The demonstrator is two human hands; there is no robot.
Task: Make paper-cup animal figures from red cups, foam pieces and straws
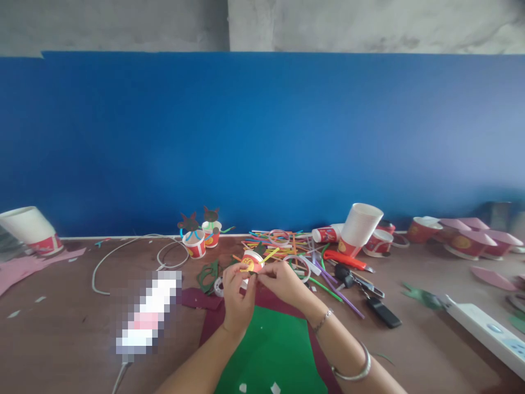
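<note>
The left hand (239,294) and right hand (283,283), fingers closed, grip a small red-and-white paper cup (251,261) with a dark felt scrap (251,272) at its near side, above a green foam sheet (270,350); the cup's long axis tilts, rim toward the far side.

pixelated object (147,312) unreadable, small paper cup (251,261) partly hidden

We're looking at a craft workroom: a long brown tabletop (53,306) stands against a blue-painted wall (262,137) under raw grey concrete (348,24), and it's strewn with red-and-white paper cups (422,230), thin multicoloured straws (270,243), an orange utility knife (344,260), a green craft sheet (270,350) and a white power strip (484,334).
</note>
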